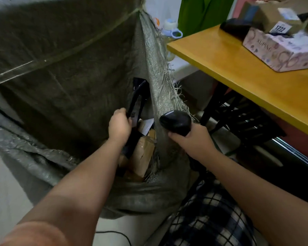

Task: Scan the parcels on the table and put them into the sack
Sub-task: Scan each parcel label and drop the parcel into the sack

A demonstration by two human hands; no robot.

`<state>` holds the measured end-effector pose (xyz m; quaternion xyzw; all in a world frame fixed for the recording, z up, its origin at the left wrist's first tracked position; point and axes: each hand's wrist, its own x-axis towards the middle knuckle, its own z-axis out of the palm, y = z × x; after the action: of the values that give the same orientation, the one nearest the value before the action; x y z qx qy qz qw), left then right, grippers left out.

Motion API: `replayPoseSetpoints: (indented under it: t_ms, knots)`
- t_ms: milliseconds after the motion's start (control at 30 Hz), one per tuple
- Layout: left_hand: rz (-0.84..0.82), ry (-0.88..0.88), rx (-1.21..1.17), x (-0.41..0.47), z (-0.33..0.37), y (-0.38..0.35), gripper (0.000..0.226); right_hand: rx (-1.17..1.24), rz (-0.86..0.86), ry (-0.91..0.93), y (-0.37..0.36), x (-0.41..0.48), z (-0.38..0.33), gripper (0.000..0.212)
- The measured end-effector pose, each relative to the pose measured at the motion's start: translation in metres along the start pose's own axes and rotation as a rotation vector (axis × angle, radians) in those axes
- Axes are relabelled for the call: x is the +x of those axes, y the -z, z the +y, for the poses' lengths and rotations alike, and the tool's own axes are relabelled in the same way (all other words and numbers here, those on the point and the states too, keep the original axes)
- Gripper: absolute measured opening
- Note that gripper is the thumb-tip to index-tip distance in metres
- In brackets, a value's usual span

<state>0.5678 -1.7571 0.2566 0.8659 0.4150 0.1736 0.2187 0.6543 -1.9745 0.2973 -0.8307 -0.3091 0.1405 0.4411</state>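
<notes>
A big grey-green woven sack (pixel 64 71) stands open on the left. My left hand (pixel 119 124) is inside its mouth and grips a flat black parcel (pixel 138 96) held on edge. Below it, brown cardboard parcels (pixel 143 153) lie in the sack. My right hand (pixel 188 139) is just outside the sack's frayed right edge and holds a black handheld scanner (pixel 175 122). On the yellow table (pixel 242 73) at the upper right lie a patterned white box (pixel 281 50), a brown carton with a 1222 label (pixel 280 28) and a black parcel (pixel 234 28).
A black chair or frame (pixel 242 119) stands under the table. A baby bottle (pixel 172 29) and green cloth (pixel 203 13) are behind the sack. My checked trousers (pixel 208 215) fill the lower middle, and a thin cable (pixel 114 234) runs over the pale floor.
</notes>
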Motion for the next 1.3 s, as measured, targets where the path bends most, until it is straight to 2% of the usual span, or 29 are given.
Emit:
replayPoseSetpoints:
  t_ms: [133, 200, 300, 433, 567, 800, 933, 1067, 1200, 1300]
  knots:
    - [-0.183, 0.02, 0.224, 0.014, 0.002, -0.02, 0.022, 0.052, 0.032, -0.041, 0.003, 0.007, 0.011, 0.02]
    - [-0.24, 0.019, 0.238, 0.012, 0.004, -0.024, 0.027, 0.077, 0.047, -0.062, 0.008, 0.008, 0.016, 0.019]
    - [-0.171, -0.063, 0.109, -0.003, 0.015, -0.017, 0.03, 0.172, 0.088, -0.089, 0.018, 0.002, 0.018, 0.023]
    - [-0.04, -0.26, -0.062, -0.032, 0.047, 0.0, 0.022, 0.287, 0.161, -0.124, 0.043, -0.01, 0.013, 0.02]
    - [0.015, -0.476, -0.133, -0.053, 0.106, 0.009, 0.016, 0.25, 0.272, -0.077, 0.085, -0.027, 0.004, 0.02]
    - [-0.101, -0.76, -0.341, -0.086, 0.247, -0.013, 0.017, 0.236, 0.604, -0.094, 0.196, -0.074, 0.019, 0.017]
    - [-0.157, -0.917, -0.391, -0.104, 0.32, -0.03, 0.031, 0.191, 0.806, -0.104, 0.257, -0.11, 0.034, 0.018]
    - [-0.15, -1.003, -0.296, -0.107, 0.396, -0.041, 0.06, 0.252, 0.92, -0.164, 0.291, -0.135, 0.05, 0.022]
    - [-0.254, -0.956, -0.097, -0.087, 0.444, -0.051, 0.09, 0.464, 0.896, -0.207, 0.294, -0.144, 0.061, 0.015]
    - [-0.359, -0.929, 0.006, -0.071, 0.455, -0.058, 0.094, 0.495, 0.877, -0.2, 0.292, -0.144, 0.067, 0.011]
